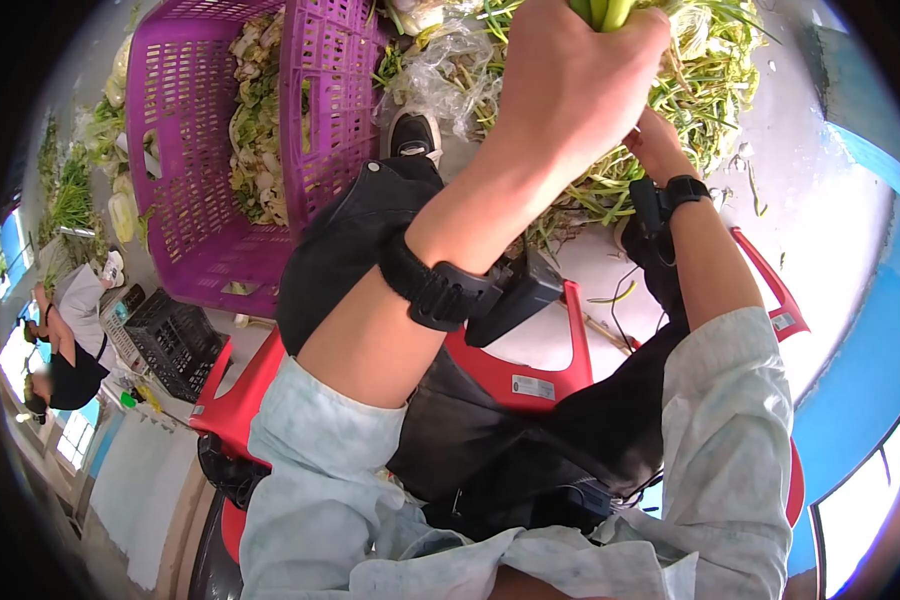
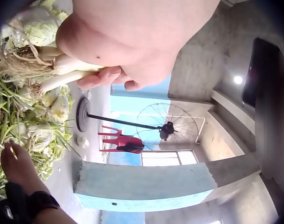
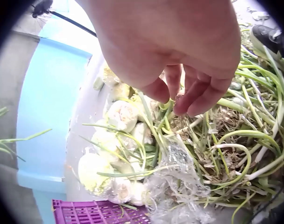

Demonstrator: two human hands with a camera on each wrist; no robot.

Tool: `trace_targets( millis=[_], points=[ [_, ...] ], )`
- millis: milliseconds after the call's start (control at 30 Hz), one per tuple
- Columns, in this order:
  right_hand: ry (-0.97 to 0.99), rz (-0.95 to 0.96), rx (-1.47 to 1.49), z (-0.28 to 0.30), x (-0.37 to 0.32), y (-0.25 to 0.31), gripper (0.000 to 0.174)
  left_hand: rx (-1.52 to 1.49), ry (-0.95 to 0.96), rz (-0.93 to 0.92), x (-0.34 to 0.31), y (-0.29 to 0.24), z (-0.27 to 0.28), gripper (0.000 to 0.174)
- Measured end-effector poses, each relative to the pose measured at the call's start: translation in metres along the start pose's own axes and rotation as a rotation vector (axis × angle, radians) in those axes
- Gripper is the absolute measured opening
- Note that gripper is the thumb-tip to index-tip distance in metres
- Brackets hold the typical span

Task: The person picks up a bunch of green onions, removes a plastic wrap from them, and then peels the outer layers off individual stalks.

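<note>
My left hand (image 1: 585, 75) is raised high over the pile, its fingers curled round green stalks (image 1: 602, 12). In the left wrist view, white stalk ends with stringy roots (image 2: 62, 80) stick out from under my left hand (image 2: 128, 46). Lower down, my right hand (image 1: 660, 148) is over the greens (image 1: 705, 75), fingers loosely bent. The right wrist view shows a gap between thumb and fingertips of my right hand (image 3: 174, 60), just above thin stalks and roots; nothing is plainly gripped. Leaf tips (image 3: 9, 140) show at that view's left edge.
A purple crate (image 1: 185, 235) with pale vegetables stands at the left, beside crumpled clear plastic (image 1: 450, 80). Whitish heads (image 3: 123, 115) lie around the greens. A person (image 1: 70, 350) and a black crate (image 1: 175, 345) are farther left. A standing fan (image 2: 166, 130) is in the background.
</note>
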State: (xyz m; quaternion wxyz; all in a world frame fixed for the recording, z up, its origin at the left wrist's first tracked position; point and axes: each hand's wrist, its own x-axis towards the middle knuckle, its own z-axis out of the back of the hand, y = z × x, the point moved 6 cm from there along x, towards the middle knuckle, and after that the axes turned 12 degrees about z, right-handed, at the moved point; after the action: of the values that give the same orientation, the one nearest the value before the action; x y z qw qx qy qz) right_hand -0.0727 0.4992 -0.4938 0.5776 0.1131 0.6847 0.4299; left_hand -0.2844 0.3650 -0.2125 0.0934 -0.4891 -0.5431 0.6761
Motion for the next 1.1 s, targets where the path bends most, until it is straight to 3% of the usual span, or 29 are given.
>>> trace_targets(
  millis=[67, 200, 333, 400, 467, 567, 700, 833, 933, 967, 1000, 1100],
  points=[
    [0.102, 0.038, 0.013, 0.005, -0.009, 0.023, 0.042, -0.057, 0.021, -0.006, 0.003, 0.007, -0.001, 0.036],
    [0.116, 0.049, 0.065, 0.009, -0.046, 0.069, 0.04, -0.135, 0.024, 0.027, 0.002, 0.013, -0.003, 0.032],
    [0.195, 0.098, 0.117, 0.005, -0.077, 0.1, 0.04, -0.156, 0.024, 0.247, 0.0, 0.023, -0.009, 0.035],
    [0.246, 0.163, 0.153, 0.0, -0.106, 0.116, 0.041, -0.188, 0.031, 0.223, -0.005, 0.024, -0.014, 0.039],
    [0.293, 0.25, 0.167, -0.009, -0.143, 0.134, 0.041, -0.189, 0.102, 0.296, 0.01, 0.052, -0.014, 0.032],
    [0.224, 0.428, 0.013, -0.02, -0.187, 0.157, 0.036, -0.306, 0.194, 0.22, 0.014, 0.063, -0.026, 0.024],
    [0.278, 0.685, -0.186, -0.033, -0.198, 0.161, 0.029, -0.359, 0.235, 0.318, 0.025, 0.082, -0.031, 0.034],
    [0.275, 0.685, -0.52, -0.028, -0.21, 0.161, 0.026, -0.353, 0.166, 0.37, 0.032, 0.092, -0.034, 0.042],
    [0.289, 0.938, -0.48, -0.032, -0.215, 0.155, 0.023, -0.402, 0.062, 0.406, 0.033, 0.097, -0.039, 0.027],
    [0.325, 0.963, -0.501, -0.034, -0.218, 0.154, 0.023, -0.353, 0.044, 0.417, 0.034, 0.098, -0.041, 0.037],
    [0.312, 1.06, -0.522, -0.035, -0.22, 0.154, 0.021, -0.348, 0.076, 0.41, 0.036, 0.099, -0.045, 0.037],
    [0.312, 1.072, -0.62, -0.033, -0.222, 0.15, 0.017, -0.331, 0.153, 0.424, 0.038, 0.099, -0.057, 0.038]
  ],
)
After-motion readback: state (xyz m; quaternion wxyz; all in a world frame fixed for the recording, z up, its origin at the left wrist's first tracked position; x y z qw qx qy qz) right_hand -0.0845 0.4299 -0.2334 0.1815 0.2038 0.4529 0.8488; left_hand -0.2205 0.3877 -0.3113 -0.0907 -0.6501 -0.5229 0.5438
